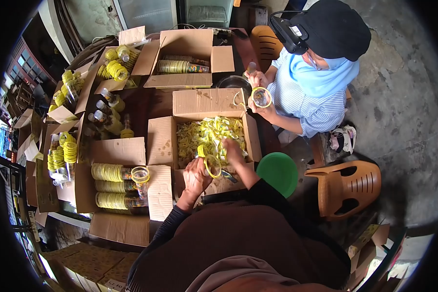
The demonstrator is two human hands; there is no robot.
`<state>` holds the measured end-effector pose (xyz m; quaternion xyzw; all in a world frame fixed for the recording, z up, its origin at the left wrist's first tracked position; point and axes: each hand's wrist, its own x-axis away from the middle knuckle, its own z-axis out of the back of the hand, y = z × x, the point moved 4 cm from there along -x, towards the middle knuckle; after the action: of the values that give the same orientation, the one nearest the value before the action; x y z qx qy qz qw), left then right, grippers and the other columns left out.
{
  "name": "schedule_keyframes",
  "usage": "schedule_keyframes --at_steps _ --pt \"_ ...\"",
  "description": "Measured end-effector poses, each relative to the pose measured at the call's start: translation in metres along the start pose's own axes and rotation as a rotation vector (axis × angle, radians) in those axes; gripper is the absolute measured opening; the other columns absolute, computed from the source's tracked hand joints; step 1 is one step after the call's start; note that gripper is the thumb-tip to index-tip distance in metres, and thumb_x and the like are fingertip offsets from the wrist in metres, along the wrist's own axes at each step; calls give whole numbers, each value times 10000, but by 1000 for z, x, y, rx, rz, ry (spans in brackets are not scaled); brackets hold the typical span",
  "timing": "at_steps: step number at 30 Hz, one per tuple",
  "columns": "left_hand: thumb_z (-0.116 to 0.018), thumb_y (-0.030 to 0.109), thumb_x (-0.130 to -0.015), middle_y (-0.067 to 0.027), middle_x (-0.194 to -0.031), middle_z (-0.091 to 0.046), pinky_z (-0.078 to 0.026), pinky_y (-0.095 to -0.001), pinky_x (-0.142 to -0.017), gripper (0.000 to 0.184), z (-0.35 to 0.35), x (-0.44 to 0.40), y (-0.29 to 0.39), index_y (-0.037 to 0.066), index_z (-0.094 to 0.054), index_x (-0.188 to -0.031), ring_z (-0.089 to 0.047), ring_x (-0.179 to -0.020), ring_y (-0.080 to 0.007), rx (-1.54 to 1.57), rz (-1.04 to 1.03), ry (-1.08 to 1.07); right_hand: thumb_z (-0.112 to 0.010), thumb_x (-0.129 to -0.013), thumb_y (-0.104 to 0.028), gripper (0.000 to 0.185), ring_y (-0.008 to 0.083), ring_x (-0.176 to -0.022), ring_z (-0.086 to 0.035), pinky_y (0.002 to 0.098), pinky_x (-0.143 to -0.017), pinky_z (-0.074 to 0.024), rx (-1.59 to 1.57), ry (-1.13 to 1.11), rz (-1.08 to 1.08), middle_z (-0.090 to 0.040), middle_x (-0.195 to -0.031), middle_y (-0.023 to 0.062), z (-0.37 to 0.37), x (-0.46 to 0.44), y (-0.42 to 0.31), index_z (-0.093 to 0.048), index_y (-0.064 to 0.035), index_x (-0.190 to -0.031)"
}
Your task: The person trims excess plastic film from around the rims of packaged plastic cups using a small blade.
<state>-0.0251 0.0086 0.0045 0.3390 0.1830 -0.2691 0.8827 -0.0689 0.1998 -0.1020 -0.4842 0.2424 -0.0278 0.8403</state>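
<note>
The left hand (196, 176) has its fingers clamped on a clear yellow-rimmed container (212, 171), whose round mouth is just right of those fingers. Beside it, the right hand (233, 151) dips toward yellow strips (207, 134); whether its fingers are together or apart, I cannot tell. Around and beyond the fingers is an open cardboard box (204, 100); rightward, a green tub (277, 174); leftward, yellow-ringed stacks (109, 172); farther ahead, a co-worker's hands (264, 111)

A yellow-rimmed object (220, 172) is held near heaped yellow pieces (215, 130).
</note>
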Motion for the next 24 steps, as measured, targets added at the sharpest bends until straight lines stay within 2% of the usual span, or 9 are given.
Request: schedule_keyframes --at_steps 2,4,7,9,13,16,18,20,24 --pt "-780 215 -700 -144 -792 -609 -515 -417 -673 355 21 -5 9 29 -558 -904 -627 -736 -334 80 30 14 -538 -975 -335 357 408 -707 -583 460 -654 -434 223 -118 -318 -605 -752 208 41 -19 18 -562 2 -859" --pt "-793 204 -709 -169 -869 -624 -519 -429 -721 452 25 0 1 1 -555 -1035 -629 -800 -360 154 33 -24 -572 -957 -329 362 415 -702 -574 458 -656 -436 303 -290 -270 -591 -726 198 60 -27 17 -544 4 -819" --pt "-846 161 -672 -212 -1059 -623 -512 -438 -834 727 10 12 -22 -39 -451 -1249 -619 -957 -393 400 111 -51 -743 -845 -233 298 276 -649 -582 386 -607 -449 266 -249 -197 -571 -678 150 68 -21 -10 -555 -5 -811" --pt "-845 161 -673 -205 -1075 -623 -508 -434 -849 727 10 13 -20 -41 -449 -1248 -622 -970 -382 439 64 -12 -829 -754 -123 272 148 -675 -598 307 -614 -476 291 -223 -254 -592 -718 109 73 -19 -29 -604 -14 -862" --pt "-822 137 -683 -201 -1140 -603 -483 -424 -919 699 3 20 -24 -34 -448 -1248 -606 -1045 -360 499 109 -29 -806 -752 -45 297 140 -879 -613 277 -688 -511 -19 -237 -175 -653 -937 63 45 2 13 -646 -31 -1002" --pt "-807 119 -679 -209 -1177 -581 -463 -422 -956 690 8 11 -20 -29 -452 -1253 -578 -1108 -372 602 221 -162 -776 -722 -6 346 205 -976 -635 313 -779 -521 171 -288 -64 -645 -1037 93 51 8 -20 -652 -68 -1038" --pt "-806 115 -677 -205 -1192 -572 -451 -421 -978 692 9 10 -17 -30 -457 -1257 -572 -1116 -382 550 221 -149 -737 -734 -3 342 388 -993 -616 423 -865 -493 197 -295 25 -635 -1009 188 57 7 -40 -632 -49 -1057" --pt "-807 113 -687 -230 -1218 -564 -420 -431 -1026 725 6 10 -16 -52 -434 -1286 -561 -1129 -400 601 300 -243 -680 -749 41 302 365 -993 -622 405 -846 -501 146 -316 -52 -624 -1014 181 57 4 -42 -634 -38 -1037" --pt "-831 120 -678 -255 -1227 -558 -452 -453 -969 796 -18 29 -32 -58 -406 -1327 -558 -1106 -433 428 175 -76 -631 -823 53 216 258 -906 -656 328 -770 -532 102 -355 -17 -630 -1012 142 64 0 -77 -642 -12 -1029"
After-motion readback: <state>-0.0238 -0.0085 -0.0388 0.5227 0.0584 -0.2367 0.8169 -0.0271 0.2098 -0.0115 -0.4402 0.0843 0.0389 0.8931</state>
